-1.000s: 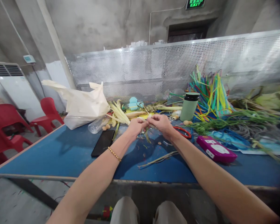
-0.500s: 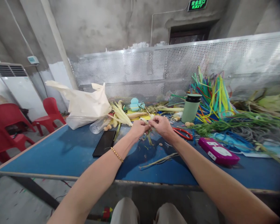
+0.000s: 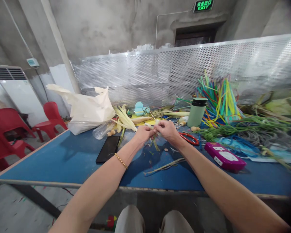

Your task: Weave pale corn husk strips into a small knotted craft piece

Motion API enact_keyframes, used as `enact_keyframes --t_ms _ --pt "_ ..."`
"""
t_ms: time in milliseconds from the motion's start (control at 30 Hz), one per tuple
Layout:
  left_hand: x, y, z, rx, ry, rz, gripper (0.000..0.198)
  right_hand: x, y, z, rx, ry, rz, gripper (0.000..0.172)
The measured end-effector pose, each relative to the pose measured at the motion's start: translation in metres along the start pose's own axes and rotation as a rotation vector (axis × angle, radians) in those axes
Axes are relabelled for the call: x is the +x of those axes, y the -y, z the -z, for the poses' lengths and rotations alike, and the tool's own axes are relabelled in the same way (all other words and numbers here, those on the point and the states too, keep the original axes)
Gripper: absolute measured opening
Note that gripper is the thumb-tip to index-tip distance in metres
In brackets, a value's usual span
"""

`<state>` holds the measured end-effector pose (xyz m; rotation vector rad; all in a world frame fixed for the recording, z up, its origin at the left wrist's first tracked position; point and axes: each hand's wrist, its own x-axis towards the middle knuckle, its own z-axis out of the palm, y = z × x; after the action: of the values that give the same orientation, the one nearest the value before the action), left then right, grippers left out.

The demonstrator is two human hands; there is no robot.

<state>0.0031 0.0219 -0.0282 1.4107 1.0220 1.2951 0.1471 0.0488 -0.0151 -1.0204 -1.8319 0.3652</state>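
Observation:
My left hand (image 3: 142, 133) and my right hand (image 3: 167, 129) meet above the middle of the blue table (image 3: 63, 158). Both are closed in a pinch on a small piece of pale green leaf strip (image 3: 155, 142), whose ends hang down between them. A loose leaf strip (image 3: 163, 166) lies on the table just in front of my hands. Red-handled scissors (image 3: 190, 138) lie right of my right hand. A black phone (image 3: 108, 149) lies left of my left hand.
A cream bag (image 3: 87, 108) and a clear bottle (image 3: 102, 129) sit at the back left. A green flask (image 3: 196, 111), coloured strips (image 3: 218, 97) and a magenta case (image 3: 224, 156) are on the right. Perforated metal panel (image 3: 160, 74) behind; red chairs (image 3: 5, 129) to the left.
My hands have stayed together on the leaf strip, with only small finger movements. The view has shifted slightly.

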Motion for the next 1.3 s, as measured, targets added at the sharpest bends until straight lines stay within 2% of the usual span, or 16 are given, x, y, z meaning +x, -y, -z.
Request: enact_keyframes --t_ms 200,500,667,1167,1300 --pt "0.003 0.002 0.003 -0.195 0.117 0.048 0.025 0.001 -0.001 0.001 0.014 0.009 0.015 0.024" --pt "-0.005 -0.004 -0.001 -0.026 0.015 0.012 0.028 0.000 0.003 0.001 0.030 0.048 0.001 0.021" --pt "-0.006 -0.007 -0.005 -0.019 -0.027 0.028 0.024 -0.001 0.004 -0.001 -0.027 -0.003 0.011 0.019" --pt "-0.001 0.004 -0.004 0.055 -0.015 -0.022 0.024 0.000 0.002 0.000 -0.050 0.001 -0.016 0.021" --pt "-0.001 0.004 -0.005 -0.049 -0.011 0.011 0.025 0.001 -0.003 -0.005 0.021 -0.034 -0.027 0.022"
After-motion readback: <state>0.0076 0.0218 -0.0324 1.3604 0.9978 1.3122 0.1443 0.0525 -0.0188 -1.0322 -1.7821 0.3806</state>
